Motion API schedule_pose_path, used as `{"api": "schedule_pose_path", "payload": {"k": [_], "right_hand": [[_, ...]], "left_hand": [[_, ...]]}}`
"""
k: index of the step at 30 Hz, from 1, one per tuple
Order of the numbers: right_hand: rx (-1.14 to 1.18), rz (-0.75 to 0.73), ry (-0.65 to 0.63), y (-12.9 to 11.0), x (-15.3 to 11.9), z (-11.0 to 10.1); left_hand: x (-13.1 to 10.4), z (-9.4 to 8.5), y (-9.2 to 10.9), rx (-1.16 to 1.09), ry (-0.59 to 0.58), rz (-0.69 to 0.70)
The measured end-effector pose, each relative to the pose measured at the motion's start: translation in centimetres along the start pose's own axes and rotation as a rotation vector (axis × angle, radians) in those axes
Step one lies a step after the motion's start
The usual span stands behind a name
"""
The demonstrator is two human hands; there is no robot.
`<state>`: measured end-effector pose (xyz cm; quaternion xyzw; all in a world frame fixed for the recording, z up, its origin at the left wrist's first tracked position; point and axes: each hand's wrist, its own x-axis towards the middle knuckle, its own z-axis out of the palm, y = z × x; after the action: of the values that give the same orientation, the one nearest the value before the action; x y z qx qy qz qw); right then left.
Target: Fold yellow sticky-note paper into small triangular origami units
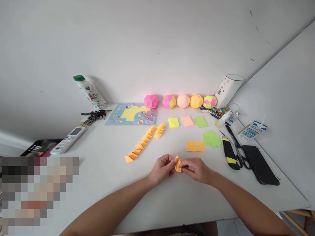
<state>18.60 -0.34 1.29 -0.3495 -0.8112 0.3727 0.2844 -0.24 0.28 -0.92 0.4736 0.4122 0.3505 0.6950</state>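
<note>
Small folded orange paper piece pinched between fingertips of left hand and right hand, just above white table, near its front edge. Behind, a diagonal row of folded orange paper units; just beyond the right hand, a flat orange paper stack.

Left hand and right hand pinch a folded orange paper piece above the white table.
</note>
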Motion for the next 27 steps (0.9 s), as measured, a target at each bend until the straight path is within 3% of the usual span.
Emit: {"api": "schedule_pose_path", "payload": {"k": [8,17,21,27], "right_hand": [[-0.116,-0.097,0.126,0.12,0.21,0.05],[-0.118,-0.222,0.099,0.35,0.48,-0.24],[-0.046,-0.153,0.140,0.27,0.58,-0.17],[0.134,0.069,0.176,-0.55,0.79,0.01]], "left_hand": [[-0.32,0.00,0.14,-0.082,-0.140,0.019],[-0.33,-0.15,0.08,-0.008,-0.117,-0.054],[-0.34,-0.11,-0.10,-0.020,-0.094,-0.009],[-0.16,-0.08,0.04,-0.033,-0.104,0.009]]}}
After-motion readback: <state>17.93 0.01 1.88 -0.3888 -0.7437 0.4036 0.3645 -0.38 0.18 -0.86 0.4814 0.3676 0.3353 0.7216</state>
